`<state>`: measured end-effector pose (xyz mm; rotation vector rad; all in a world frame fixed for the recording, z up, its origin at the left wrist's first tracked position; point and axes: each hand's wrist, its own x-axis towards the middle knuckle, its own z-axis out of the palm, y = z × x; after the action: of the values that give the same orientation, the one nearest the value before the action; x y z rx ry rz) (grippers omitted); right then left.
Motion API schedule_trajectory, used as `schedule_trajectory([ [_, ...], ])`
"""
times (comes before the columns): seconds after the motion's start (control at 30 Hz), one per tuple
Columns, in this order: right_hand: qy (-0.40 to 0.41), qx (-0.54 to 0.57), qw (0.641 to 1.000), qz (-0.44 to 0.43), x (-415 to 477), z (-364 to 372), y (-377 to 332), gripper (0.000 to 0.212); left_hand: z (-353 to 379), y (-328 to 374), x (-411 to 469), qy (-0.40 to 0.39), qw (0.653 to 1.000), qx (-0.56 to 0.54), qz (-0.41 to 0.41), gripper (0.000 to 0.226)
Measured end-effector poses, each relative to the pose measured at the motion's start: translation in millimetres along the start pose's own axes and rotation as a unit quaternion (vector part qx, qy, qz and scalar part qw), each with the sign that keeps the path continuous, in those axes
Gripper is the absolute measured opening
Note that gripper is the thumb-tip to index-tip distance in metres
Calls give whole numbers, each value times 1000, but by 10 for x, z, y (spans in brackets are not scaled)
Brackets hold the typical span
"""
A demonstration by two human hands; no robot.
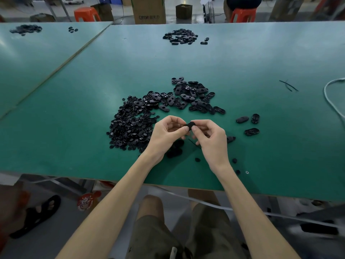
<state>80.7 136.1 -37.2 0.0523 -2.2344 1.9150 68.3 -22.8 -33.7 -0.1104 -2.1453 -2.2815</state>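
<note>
Pinched by left hand [168, 132] and right hand [210, 136], one black plastic piece [190, 126] seems mid-assembly; few oval shells [248, 124] lie at 3 o'clock, and the large heap [130, 128] at 10 o'clock looks still unworked.

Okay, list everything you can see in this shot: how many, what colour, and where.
black part: one, black, pinched between both hands above the table
small round parts: one heap, too many to count, black, left of the hands
oval parts: one heap, black, behind the hands
loose oval parts: a few, black, right of the hands
far heap: one, black, far middle of the table
table: one, green, under all the parts
cable: one, white, at the table's right edge
stools: two, orange, beyond the table
cardboard boxes: several, brown, beyond the table
left hand: one, pinches the black part
right hand: one, pinches the black part
</note>
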Motion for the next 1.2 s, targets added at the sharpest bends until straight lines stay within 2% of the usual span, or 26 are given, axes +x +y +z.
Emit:
schedule_trajectory([
  [0.37, -5, 25, 1000, 9, 0, -31, 5, 8, 26, 34, -4, -2, 1000, 9, 1, 14],
  [0.77, -22, -1, 1000, 2, -16, -17, -18, 11, 42, 41, -22, 9, 999, 35, 7, 21],
  [1.2, -21, 15, 1000, 14, -19, -3, -19, 11, 2, 10, -4, 17, 999, 45, 8, 16],
])
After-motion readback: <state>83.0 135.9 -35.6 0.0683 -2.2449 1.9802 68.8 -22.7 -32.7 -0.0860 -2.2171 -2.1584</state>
